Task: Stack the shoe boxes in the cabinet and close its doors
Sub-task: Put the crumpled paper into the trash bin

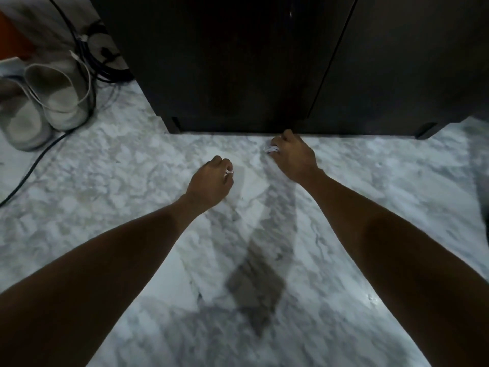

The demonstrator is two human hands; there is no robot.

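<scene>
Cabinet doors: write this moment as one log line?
cabinet: doors look closed | left hand: curled | right hand: curled at cabinet base | shoe boxes: unseen

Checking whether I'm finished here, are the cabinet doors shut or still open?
Shut, as far as shows: both dark cabinet doors lie flush, with only a thin seam between them. Their tops are out of frame.

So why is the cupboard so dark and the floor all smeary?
Head view: the cabinet sits in deep shadow, so its doors show almost no detail; the marble floor is brightly lit yet motion-blurred; both arms cast a crossed shadow on it, and the wide lens bends the edges.
</scene>
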